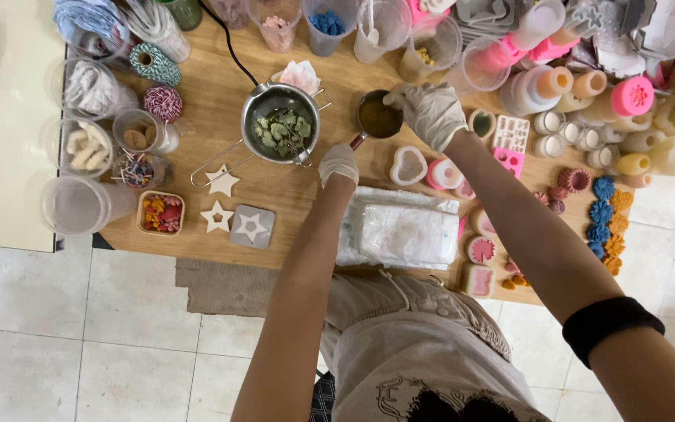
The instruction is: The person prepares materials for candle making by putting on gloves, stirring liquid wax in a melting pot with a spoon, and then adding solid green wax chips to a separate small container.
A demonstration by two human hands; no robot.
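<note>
My left hand (339, 162), in a white glove, is closed on the handle of a small metal pouring pot (378, 119) holding amber liquid. My right hand (430, 112), also gloved, rests on the pot's right rim, fingers curled over it. Just left of the pot stands a steel bowl (281, 123) with green leaves inside, set on a wire stand. A black band circles my right forearm. A white heart-shaped mould (408, 166) lies just below the pot.
The wooden table (220, 101) carries star-shaped moulds (222, 182), twine spools (154, 64), plastic cups (80, 205), a folded white cloth (404, 230), pink and yellow silicone moulds (633, 95), and flower-shaped candles (603, 211) at the right. Tiled floor lies below.
</note>
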